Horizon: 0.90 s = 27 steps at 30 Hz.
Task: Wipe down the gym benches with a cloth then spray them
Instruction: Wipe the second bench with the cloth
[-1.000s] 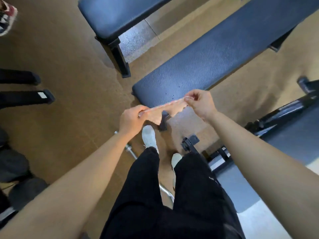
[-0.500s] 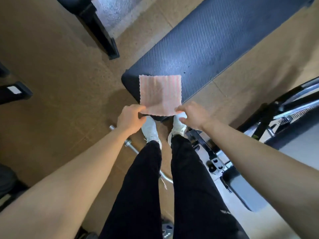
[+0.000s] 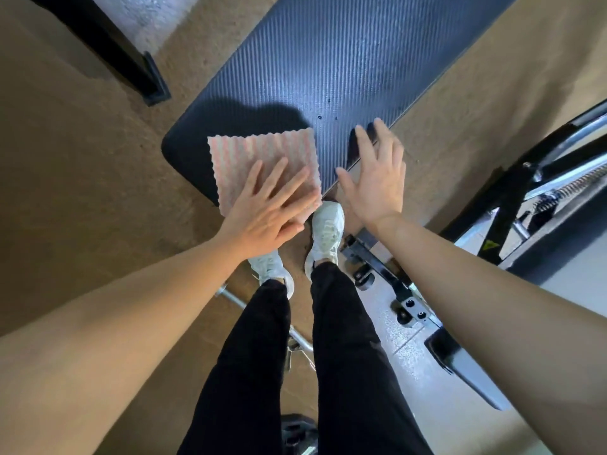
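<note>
Here our left hand (image 3: 262,215) lies flat with fingers spread on the cloth (image 3: 262,165), which sits unfolded at the near end of the bench (image 3: 345,60), while our right hand (image 3: 374,178) hovers open beside it, holding nothing. Pressing only the near corner, we could bunch the cloth or drag it off the edge, and dark specks (image 3: 320,117) further up could be missed.

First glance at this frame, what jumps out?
The pink cloth, spread flat on the near end of the dark ribbed bench at centre, with the left hand pressed open on its near edge. Just right of it, the right hand is open with spread fingers at the bench's edge, holding nothing. Below, white shoes and black trousers fill the lower middle.
</note>
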{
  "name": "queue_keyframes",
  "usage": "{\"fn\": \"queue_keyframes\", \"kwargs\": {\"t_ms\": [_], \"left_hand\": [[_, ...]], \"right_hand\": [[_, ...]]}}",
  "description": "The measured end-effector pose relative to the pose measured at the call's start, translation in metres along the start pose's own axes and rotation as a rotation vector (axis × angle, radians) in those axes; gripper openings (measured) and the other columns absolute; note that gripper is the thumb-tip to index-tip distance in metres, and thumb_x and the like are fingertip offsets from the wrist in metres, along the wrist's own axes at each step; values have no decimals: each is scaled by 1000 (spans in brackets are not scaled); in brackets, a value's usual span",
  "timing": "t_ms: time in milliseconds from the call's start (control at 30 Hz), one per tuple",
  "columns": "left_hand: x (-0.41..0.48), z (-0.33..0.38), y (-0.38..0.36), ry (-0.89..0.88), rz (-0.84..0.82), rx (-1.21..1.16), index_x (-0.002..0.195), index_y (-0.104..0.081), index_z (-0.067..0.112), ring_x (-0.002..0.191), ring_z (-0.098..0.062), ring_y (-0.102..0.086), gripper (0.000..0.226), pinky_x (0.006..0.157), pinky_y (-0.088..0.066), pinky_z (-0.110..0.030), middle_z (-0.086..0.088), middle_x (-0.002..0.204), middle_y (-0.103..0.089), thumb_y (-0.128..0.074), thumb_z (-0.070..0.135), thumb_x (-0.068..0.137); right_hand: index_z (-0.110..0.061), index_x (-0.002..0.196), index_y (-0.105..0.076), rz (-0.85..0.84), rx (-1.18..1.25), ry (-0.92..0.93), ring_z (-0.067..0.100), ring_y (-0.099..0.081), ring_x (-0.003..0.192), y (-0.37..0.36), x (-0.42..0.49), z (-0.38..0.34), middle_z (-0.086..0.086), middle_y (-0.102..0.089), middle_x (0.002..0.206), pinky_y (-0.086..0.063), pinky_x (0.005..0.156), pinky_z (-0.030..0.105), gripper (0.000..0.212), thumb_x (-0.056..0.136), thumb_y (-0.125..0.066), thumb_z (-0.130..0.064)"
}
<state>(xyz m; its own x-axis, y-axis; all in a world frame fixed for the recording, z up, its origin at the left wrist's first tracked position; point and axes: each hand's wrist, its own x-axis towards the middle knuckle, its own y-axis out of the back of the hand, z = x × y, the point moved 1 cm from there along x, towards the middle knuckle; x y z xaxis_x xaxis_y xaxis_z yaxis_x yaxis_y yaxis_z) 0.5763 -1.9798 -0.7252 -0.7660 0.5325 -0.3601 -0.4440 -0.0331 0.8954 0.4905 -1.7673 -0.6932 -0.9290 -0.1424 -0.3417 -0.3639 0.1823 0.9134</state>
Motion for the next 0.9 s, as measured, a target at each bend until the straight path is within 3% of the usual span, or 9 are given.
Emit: {"fn": "queue_keyframes", "kwargs": {"t_ms": [100, 267, 367, 533, 667, 800, 900], "left_hand": [[2, -1, -9, -14, 22, 43, 163, 1, 39, 156, -44, 0, 71, 122, 1, -68, -6, 172, 6, -24, 67, 102], [3, -27, -4, -49, 35, 80, 162, 0, 42, 156, -43, 5, 74, 121, 2, -70, -4, 172, 7, -23, 72, 99], [11, -52, 9, 102, 46, 61, 162, 2, 43, 156, -44, 6, 75, 119, -2, -73, -2, 173, 6, -19, 76, 98], [42, -94, 43, 319, 64, 59, 160, 0, 47, 154, -50, -1, 68, 113, -8, -82, -1, 173, -2, -13, 74, 99], [71, -104, 59, 452, 84, 17, 161, -1, 39, 154, -51, 0, 68, 111, -15, -82, -8, 172, 3, -20, 66, 101], [84, -82, 56, 499, 86, -3, 162, -7, 33, 154, -50, -2, 67, 116, -12, -77, -13, 171, -4, -20, 63, 104], [90, -54, 50, 409, 75, -10, 162, -7, 35, 155, -48, -3, 67, 118, -9, -75, -9, 172, -7, -15, 67, 103]], "right_hand": [[-20, 158, -31, 46, 0, -45, 35, -19, 153, 6, 23, 12, 9, -20, 168, -29, 120, 52, 73, 96, -60, -46], [-19, 160, -28, -62, 21, -71, 36, -8, 157, 7, 44, 26, 8, -15, 170, -17, 126, 53, 83, 93, -63, -55], [-18, 159, -29, -95, 27, -79, 37, -7, 157, 10, 48, 22, 9, -15, 170, -21, 126, 52, 84, 93, -65, -53], [-19, 159, -25, -225, -213, -60, 40, -14, 155, 20, 62, 20, 12, -16, 169, -38, 115, 54, 89, 92, -55, -68], [-21, 161, -21, -273, -265, -44, 40, -13, 155, 22, 66, 22, 12, -14, 170, -37, 115, 53, 91, 91, -48, -74], [-23, 161, -21, -292, -206, 1, 38, -12, 156, 25, 64, 30, 9, -14, 170, -31, 119, 55, 90, 92, -54, -69], [-28, 162, -21, -314, -76, 37, 33, -9, 158, 30, 62, 43, 3, -12, 171, -26, 123, 55, 84, 94, -64, -54]]}}
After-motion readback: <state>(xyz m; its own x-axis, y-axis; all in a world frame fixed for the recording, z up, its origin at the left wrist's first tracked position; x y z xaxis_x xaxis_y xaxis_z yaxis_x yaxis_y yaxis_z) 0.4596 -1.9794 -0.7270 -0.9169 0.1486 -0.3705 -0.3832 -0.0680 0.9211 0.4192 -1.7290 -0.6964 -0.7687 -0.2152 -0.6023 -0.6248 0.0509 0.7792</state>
